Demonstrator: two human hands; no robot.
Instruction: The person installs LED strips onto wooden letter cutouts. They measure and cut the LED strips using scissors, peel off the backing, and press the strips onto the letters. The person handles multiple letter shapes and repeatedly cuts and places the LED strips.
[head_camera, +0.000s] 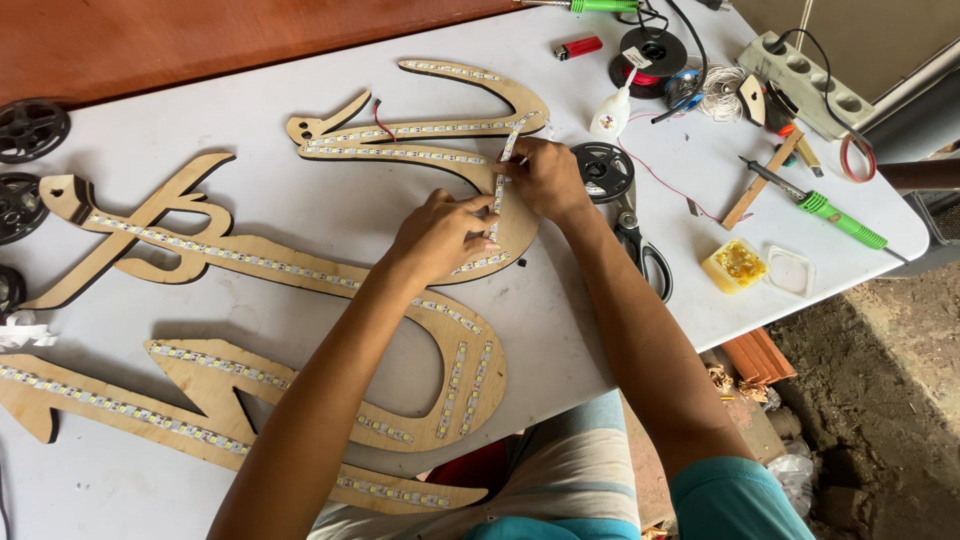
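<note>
Three black reels (30, 128) sit at the table's (330, 215) left edge, then three wooden cut-out shapes. On the upper shape (440, 140) both hands meet — left hand (437, 236) pressing fingertips onto the LED strip (500, 185), right hand (545, 178) pinching it higher up. Scissors (640, 250) and two green-handled soldering irons lie rightward.

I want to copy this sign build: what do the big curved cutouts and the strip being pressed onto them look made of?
Curved cutout: likely thin plywood, unpainted, judging by its pale grain and darker cut edges. Strip under the left hand and right hand: seemingly flexible plastic light tape, white with small regular squares.
</note>
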